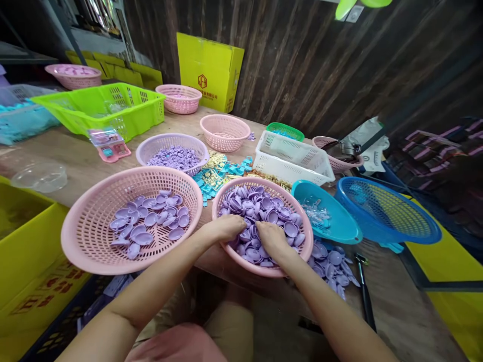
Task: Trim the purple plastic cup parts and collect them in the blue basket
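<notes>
Both of my hands are over a pink basket (307, 251) heaped with small purple plastic bowl-shaped pieces (266, 202). My left hand (231, 227) reaches in over the near left rim, its fingers curled against the heap. Close beside it, my right hand (270, 237) is also closed, with its knuckles among the pieces. The fingertips of both hands are hidden, so whatever is in them does not show. A wider pink basket (75, 241) to the left contains a smaller scatter of the same purple pieces (150, 219).
Loose purple pieces (334, 266) and a black-handled hammer (364, 291) lie on the right. Behind are a lilac basket (141, 151), a white basket (290, 168), a blue-green scoop (339, 221) and a lime-green crate (145, 118). A yellow carton (26, 271) stands at left.
</notes>
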{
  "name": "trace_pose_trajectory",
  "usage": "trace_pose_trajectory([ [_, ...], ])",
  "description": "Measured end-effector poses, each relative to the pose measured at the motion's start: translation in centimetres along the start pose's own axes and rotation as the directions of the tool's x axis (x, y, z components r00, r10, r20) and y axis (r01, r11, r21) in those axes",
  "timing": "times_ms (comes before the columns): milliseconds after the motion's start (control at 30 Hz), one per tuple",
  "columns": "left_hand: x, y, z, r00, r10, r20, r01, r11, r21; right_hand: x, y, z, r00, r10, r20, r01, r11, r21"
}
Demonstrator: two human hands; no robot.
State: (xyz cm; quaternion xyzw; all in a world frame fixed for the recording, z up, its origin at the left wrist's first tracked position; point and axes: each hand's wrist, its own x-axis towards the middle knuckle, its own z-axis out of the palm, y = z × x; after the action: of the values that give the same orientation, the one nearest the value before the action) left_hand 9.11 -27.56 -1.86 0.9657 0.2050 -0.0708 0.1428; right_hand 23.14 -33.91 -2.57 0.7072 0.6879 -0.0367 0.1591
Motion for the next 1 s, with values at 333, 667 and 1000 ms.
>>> trace_pose_trajectory([
  [333,-1.2,-0.3,-0.1,0.918,-0.176,-0.355,0.009,0.904,-0.427,-0.7,0.1,0.1,0.999,-0.013,0.032,0.015,0.998,-0.064],
  [667,-2.2,1.0,0.1,0.852,-0.474,-0.222,-0.060,0.331,-0.942,-0.8,0.2,0.5,1.000,-0.021,0.006,0.021,0.999,-0.047],
  [1000,-3.2,1.7,-0.6,0.923,-0.376,-0.079,-0.134,-0.121,-0.984,-0.2,1.0,1.9,0.994,-0.077,-0.075,0.082,0.994,0.067],
])
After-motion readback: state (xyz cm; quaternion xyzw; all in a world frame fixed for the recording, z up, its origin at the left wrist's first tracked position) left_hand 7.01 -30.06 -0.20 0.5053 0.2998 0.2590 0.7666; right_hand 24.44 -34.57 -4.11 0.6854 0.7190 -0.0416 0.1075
